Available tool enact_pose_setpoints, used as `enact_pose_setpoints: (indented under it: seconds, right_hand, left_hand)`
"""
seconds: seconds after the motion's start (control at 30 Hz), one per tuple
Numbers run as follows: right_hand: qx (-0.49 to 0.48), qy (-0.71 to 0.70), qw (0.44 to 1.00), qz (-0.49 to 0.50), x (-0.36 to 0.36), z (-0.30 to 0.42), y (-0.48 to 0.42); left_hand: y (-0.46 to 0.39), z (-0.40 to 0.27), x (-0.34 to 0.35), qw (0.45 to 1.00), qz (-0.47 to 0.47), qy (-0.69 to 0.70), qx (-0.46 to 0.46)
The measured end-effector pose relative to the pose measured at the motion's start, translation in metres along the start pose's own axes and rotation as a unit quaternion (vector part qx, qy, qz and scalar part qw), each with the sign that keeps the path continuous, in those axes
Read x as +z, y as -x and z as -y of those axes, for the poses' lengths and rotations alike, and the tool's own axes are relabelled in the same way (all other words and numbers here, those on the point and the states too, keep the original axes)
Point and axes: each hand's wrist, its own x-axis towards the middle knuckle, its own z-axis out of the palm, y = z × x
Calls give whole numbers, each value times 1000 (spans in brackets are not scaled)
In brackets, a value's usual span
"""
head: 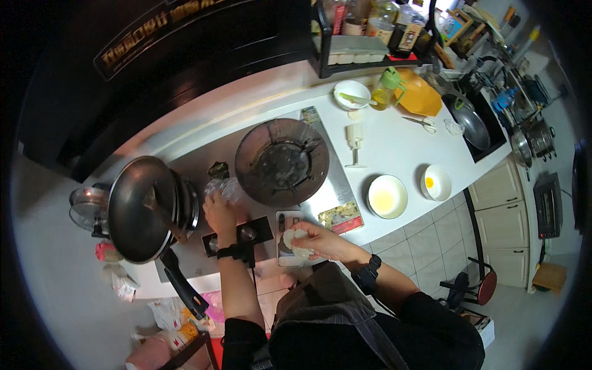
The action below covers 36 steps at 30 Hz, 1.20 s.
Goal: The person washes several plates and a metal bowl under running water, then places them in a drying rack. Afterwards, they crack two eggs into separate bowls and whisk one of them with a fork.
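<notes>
My left hand [219,216] reaches over the steel cooktop, its fingers on a crumpled clear plastic bag [223,187]; whether they grip it is unclear. A small dark packet [218,169] lies just beyond the bag. In my right hand [319,241] are thin, pale, scalloped discs [300,244], pinched between thumb and fingers above a smartphone [287,262]. The gas burner [283,162] lies beyond both hands. Right of the cooktop stand a white bowl with pale yellow liquid [387,196] and a smaller bowl with an egg yolk [436,183]. A white plunger-style mould [355,144] rests on the counter.
A wok [138,212] with a wooden utensil sits at the left, its handle jutting towards me. Along the back stand a bowl with a green-handled utensil [350,90], an oil bottle [383,92] and an orange tray [418,95]. Scissors [428,124] lie near the sink [497,134].
</notes>
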Motion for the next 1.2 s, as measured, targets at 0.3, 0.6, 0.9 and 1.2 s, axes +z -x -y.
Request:
enact_pose_setpoints:
  seconds: [0.3, 0.6, 0.9, 1.2]
  right_hand:
    - [-23, -7, 995, 96, 40, 28, -5]
    - [76, 123, 987, 66, 93, -11, -62]
    - [123, -89, 988, 38, 115, -48, -85]
    - [-116, 292, 949, 33, 140, 0, -84]
  left_hand:
    - [56, -3, -50, 974, -154, 140, 87]
    - [141, 15, -95, 882, -1, 455, -124]
    - [191, 36, -101, 965, -48, 229, -121]
    - [208, 62, -115, 841, 50, 495, -214]
